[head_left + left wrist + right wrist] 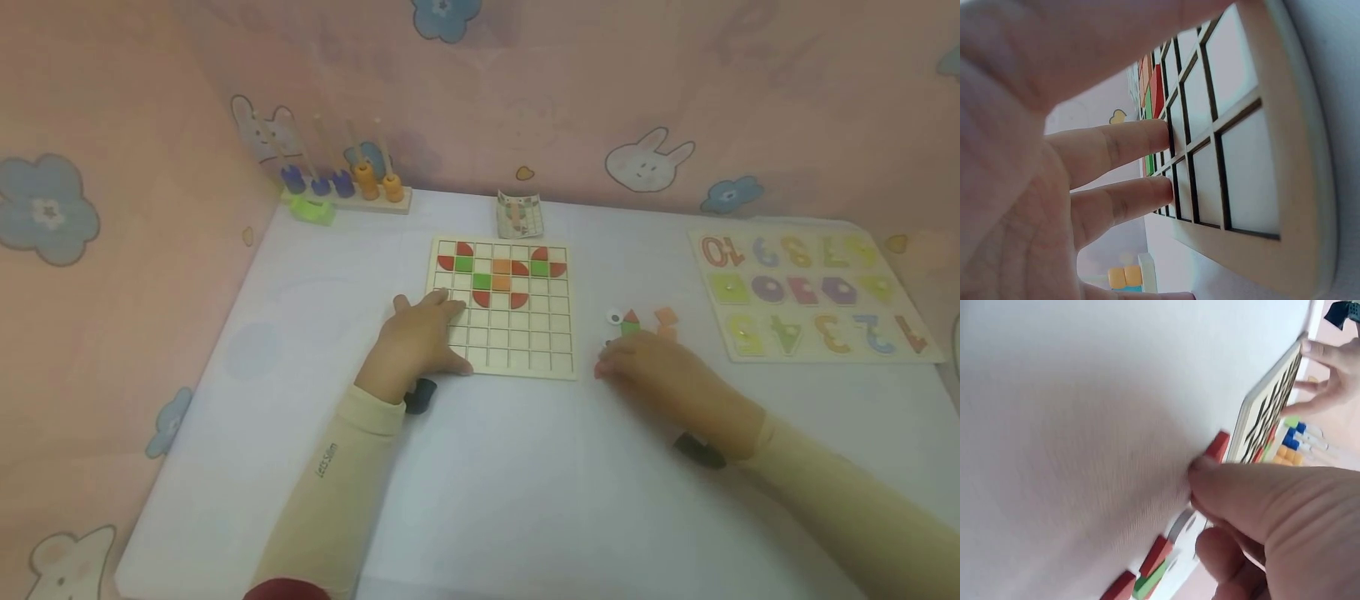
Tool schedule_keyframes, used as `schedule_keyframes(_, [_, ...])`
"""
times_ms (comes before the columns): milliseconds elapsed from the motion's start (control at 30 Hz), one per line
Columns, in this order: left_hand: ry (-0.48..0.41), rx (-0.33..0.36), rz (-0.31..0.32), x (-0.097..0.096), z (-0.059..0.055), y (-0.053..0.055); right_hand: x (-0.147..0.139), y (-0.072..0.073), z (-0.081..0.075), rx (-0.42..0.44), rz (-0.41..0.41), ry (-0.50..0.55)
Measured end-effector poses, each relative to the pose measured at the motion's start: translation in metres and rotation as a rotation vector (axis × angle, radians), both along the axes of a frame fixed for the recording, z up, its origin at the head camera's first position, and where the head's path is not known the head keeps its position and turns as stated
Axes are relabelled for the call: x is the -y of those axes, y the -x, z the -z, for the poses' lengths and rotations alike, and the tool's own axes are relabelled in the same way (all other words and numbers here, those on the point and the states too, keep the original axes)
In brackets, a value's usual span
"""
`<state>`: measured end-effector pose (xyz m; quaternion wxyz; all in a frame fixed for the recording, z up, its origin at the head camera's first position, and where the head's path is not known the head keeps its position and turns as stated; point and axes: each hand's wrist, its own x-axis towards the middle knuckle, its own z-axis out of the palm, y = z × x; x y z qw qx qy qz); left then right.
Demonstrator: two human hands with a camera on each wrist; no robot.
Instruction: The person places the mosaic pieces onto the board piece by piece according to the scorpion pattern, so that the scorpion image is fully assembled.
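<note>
My left hand (416,342) rests with spread fingers on the left side of a wooden grid board (519,340). Two of its fingertips touch the squares in the left wrist view, and the thumb lies by the near edge. Red quarter-circle pieces (482,298), green squares (482,282) and orange squares (501,283) fill some far cells. To the right of the board, my right hand (667,383) pinches a small red piece (1217,445) between thumb and fingers, low over the table; its shape is mostly hidden.
Beside the right hand lie a round eye piece (615,317), a red triangle (632,316) and orange squares (666,316). A number puzzle board (757,337) is at right. Behind stand a small pattern card (530,218), a peg stacker (397,202) and a light-green piece (311,211).
</note>
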<state>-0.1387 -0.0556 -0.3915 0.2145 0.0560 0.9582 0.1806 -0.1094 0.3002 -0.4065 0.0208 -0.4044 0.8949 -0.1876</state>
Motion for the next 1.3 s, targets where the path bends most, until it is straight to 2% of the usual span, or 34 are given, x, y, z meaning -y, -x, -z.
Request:
schedule_keyframes(67, [-0.001,-0.001,-0.003,0.001,-0.001,0.000,-0.003,0.005,0.003,0.006,-0.018,0.001])
schedule_keyframes(333, [-0.003,-0.002,-0.004,0.003,-0.001,0.003,-0.001,0.029,0.000,0.086,-0.016,-0.168])
schedule_keyframes(467, [-0.001,-0.004,-0.004,0.005,0.001,0.004,0.016,0.041,-0.013,0.161,0.060,-0.271])
schedule_keyframes(600, [0.007,-0.005,-0.002,0.006,0.001,0.004,0.041,0.065,-0.027,0.262,0.154,-0.288])
schedule_keyframes(733, [0.008,0.000,-0.006,0.007,0.002,0.004,0.075,0.099,-0.032,0.297,0.165,-0.225])
schedule_keyframes(800, [0.007,0.006,-0.006,0.008,0.003,0.004,0.095,0.117,-0.030,0.277,0.119,-0.206])
schedule_keyframes(867, [0.005,0.008,-0.004,0.007,0.004,0.003,0.114,0.133,-0.025,0.233,0.039,-0.178])
schedule_keyframes(967, [-0.002,0.006,0.002,0.005,0.006,0.004,0.136,0.149,-0.019,0.161,-0.065,-0.146])
schedule_keyframes(1067, [-0.006,0.005,0.002,0.003,0.006,0.003,0.150,0.158,-0.018,0.107,-0.091,-0.132])
schedule_keyframes(1300, [0.013,-0.002,0.011,0.002,0.002,0.002,0.168,0.167,-0.018,-0.010,-0.110,-0.179])
